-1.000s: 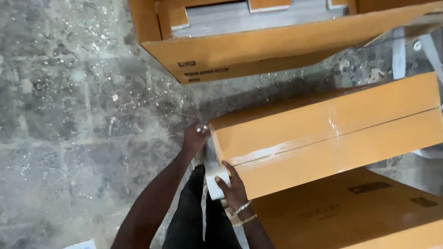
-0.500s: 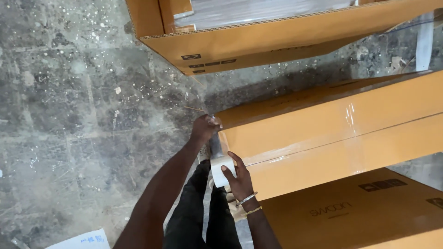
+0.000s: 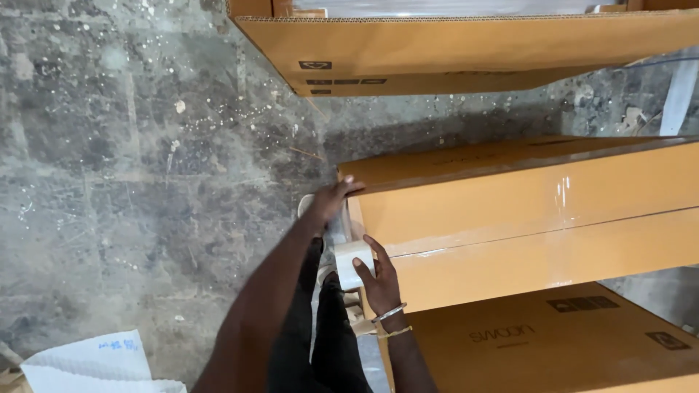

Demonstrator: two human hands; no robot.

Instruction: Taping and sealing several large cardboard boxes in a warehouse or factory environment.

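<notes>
A long brown cardboard box (image 3: 539, 211) lies across the right half of the view, with clear tape shining along its top seam. My left hand (image 3: 333, 199) presses on the box's near-left corner, fingers over the top edge. My right hand (image 3: 378, 280) grips a white roll of tape (image 3: 352, 263) against the box's end face, just below the seam. A strip of clear tape runs up from the roll along that end.
An open cardboard box (image 3: 466, 44) stands at the top of the view. Another brown box (image 3: 553, 342) lies below the long one. The grey concrete floor (image 3: 131, 182) is speckled with white. A white sack (image 3: 95, 364) lies at bottom left.
My view has shifted, so the boxes sit higher and further right. My right hand has carried the tape roll slightly down the box's end. My left hand stays on the corner.
</notes>
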